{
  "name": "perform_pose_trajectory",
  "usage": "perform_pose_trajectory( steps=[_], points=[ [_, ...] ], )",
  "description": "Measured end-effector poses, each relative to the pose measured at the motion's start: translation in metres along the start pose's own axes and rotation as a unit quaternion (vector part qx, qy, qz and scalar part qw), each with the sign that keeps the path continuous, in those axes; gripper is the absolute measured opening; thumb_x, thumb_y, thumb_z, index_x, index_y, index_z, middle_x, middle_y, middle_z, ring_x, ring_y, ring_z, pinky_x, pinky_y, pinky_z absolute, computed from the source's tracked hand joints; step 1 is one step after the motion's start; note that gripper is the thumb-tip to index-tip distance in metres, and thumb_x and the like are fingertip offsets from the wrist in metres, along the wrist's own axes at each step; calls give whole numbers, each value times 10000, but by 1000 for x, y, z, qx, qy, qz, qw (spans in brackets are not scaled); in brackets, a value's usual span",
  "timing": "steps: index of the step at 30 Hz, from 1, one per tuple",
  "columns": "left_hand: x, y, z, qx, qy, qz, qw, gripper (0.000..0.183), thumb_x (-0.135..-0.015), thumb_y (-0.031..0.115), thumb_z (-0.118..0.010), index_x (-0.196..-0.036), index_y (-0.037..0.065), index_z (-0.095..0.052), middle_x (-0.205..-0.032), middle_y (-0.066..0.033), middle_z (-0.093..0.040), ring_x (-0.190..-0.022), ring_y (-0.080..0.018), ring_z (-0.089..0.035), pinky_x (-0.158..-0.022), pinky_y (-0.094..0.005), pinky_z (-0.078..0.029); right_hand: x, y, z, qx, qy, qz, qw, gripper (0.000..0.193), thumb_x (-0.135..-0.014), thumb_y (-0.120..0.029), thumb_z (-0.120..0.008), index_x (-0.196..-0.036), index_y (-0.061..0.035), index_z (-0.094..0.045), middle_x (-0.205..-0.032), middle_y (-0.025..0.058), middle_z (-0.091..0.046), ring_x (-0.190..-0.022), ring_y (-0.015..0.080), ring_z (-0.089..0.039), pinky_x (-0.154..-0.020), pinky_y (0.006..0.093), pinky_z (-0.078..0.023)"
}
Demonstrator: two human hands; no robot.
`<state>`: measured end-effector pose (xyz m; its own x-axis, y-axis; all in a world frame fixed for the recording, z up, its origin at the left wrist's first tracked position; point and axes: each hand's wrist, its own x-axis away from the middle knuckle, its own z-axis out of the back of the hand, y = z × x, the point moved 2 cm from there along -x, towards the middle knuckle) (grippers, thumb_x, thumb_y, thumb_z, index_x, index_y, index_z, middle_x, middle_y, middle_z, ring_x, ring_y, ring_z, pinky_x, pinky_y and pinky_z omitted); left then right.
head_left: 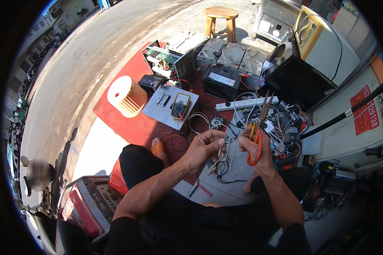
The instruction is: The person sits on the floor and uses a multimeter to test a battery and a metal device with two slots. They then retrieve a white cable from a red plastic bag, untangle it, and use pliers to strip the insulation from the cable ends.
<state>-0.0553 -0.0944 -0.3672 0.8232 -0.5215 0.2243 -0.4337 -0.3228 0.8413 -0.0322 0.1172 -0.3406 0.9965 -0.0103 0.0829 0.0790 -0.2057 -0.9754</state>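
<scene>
Red machine (83,206): it is at the lower left, near the person's knee.
Plastic stool (127,97): cream and ribbed, it is on the red mat (111,122).
Multimeter (181,105): yellow-edged, it lies on a grey panel (156,111).
Left hand (205,148): the fingers are bent, thumb and forefinger pressed together; I cannot tell exactly which wire they pinch.
Pale wires (214,167): they hang just below this hand, above the floor.
Black battery (221,80): beyond the hands, it has a light label.
Right hand (260,149): closed around orange-handled scissors (264,111), blades pointing upward.
Wire heap (281,138): tangled, just beyond the right hand.
</scene>
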Motion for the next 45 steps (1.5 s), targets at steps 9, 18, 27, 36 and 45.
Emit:
perform_pose_trajectory(
  steps=[9, 18, 27, 36, 45],
  points=[
    [-3, -1, 8, 83, 31, 24, 996, 249, -1082, 154, -651, -1320, 83, -633, -925, -35, -701, -789, -116, -685, -579, -216, -427, 1, -4, -3, -1, 2, -5, 1000, 248, -952, -120, -714, -1133, -21, -577, -914, 58, -656, -769, 117, -638, -718, 271, -532],
    [-2, 1, 8, 114, 28, 0, 993, 206, -1084, 118, -634, -1278, 54, -659, -941, -40, -718, -807, -125, -689, -645, -230, -485, 1, 2, 2, -13, -23, -28, 999, 266, -959, -126, -716, -1158, -9, -584, -995, 96, -696, -828, 137, -670, -762, 294, -566],
    [-6, -6, 13, 98, -19, -6, 995, 170, -1087, 103, -623, -1241, 64, -686, -1034, -53, -741, -955, -153, -718, -782, -267, -530, 5, 3, 0, -21, -44, -18, 999, 277, -977, -126, -698, -1188, 4, -574, -1076, 137, -698, -893, 156, -690, -813, 309, -592],
    [-9, -8, 17, 99, -15, -20, 995, 166, -1085, 75, -618, -1240, 62, -676, -1104, -65, -743, -993, -184, -725, -825, -291, -554, 2, 3, 1, -14, -31, -25, 999, 252, -972, -125, -699, -1161, 2, -590, -1045, 131, -703, -885, 156, -688, -790, 303, -585],
    [-6, -1, 19, 23, 21, -31, 999, 152, -1092, 64, -602, -1228, 27, -660, -1050, -63, -719, -954, -144, -712, -820, -272, -576, -1, -4, 15, 2, 15, 4, 1000, 262, -978, -155, -708, -1158, 4, -604, -1019, 108, -690, -868, 141, -673, -762, 294, -573]
  ],
)
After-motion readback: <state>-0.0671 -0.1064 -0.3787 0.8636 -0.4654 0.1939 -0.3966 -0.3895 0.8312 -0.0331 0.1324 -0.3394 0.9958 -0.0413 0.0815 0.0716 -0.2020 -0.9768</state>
